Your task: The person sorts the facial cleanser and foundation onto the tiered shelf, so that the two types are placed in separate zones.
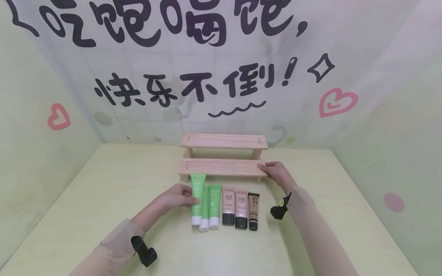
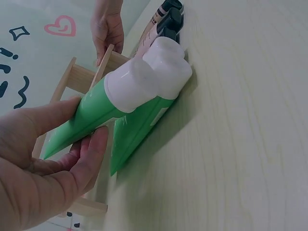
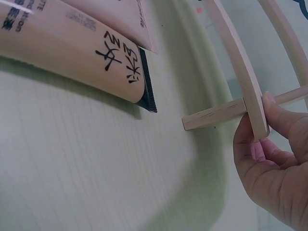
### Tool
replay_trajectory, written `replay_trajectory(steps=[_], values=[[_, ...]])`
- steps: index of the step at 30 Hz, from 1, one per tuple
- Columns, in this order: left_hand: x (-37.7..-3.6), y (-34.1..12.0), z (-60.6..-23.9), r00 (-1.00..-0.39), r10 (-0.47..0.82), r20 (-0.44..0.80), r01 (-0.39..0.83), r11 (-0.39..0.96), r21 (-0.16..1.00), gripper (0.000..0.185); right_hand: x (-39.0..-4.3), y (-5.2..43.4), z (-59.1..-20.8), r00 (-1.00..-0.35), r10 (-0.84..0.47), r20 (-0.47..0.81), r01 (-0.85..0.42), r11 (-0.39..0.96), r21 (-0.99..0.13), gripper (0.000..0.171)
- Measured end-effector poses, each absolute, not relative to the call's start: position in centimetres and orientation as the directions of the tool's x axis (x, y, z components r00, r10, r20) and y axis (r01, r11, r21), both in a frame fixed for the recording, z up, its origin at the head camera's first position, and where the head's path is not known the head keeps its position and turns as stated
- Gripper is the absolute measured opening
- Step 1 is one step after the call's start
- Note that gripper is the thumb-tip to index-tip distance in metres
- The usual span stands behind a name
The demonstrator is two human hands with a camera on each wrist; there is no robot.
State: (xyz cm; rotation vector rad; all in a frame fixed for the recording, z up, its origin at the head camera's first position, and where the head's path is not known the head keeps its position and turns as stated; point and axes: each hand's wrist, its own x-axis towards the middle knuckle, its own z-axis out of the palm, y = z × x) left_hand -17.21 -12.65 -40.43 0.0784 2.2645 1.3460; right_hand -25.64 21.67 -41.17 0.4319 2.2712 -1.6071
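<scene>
My left hand (image 1: 179,197) grips a green tube with a white cap (image 1: 197,197), the leftmost of a row of tubes lying on the table; the left wrist view shows thumb and fingers (image 2: 91,149) wrapped round that tube (image 2: 101,113). Two more green tubes (image 1: 214,205) lie beside it, then two pink BB tubes (image 1: 235,207) and a smaller beige tube (image 1: 253,211) with black cap. My right hand (image 1: 274,170) holds the right end of the lower step of a two-step wooden rack (image 1: 221,167), thumb on top (image 3: 281,115).
The pale green table (image 1: 103,199) is boxed in by walls on three sides. The rack's upper step (image 1: 223,141) stands against the back wall with black lettering and pink hearts. Bare tabletop lies to the left and right of the tubes.
</scene>
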Motion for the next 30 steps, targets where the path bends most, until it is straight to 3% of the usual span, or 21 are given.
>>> replay_trajectory(steps=[10, 20, 30], values=[[-18.2, -11.3, -38.9, -0.880, 0.308, -0.362, -0.153, 0.538, 0.829, 0.055, -25.8, 22.0, -41.2, -0.897, 0.063, -0.438, 0.434, 0.321, -0.842, 0.065], [-18.9, -10.3, -38.0, -0.887, 0.329, -0.324, -0.105, 0.540, 0.835, 0.042, -25.9, 21.8, -41.2, -0.896, 0.071, -0.438, 0.436, 0.326, -0.839, 0.062], [-19.6, -9.3, -37.0, -0.892, 0.331, -0.307, -0.079, 0.555, 0.828, 0.045, -25.9, 21.4, -41.4, -0.894, 0.073, -0.442, 0.437, 0.353, -0.827, 0.062]])
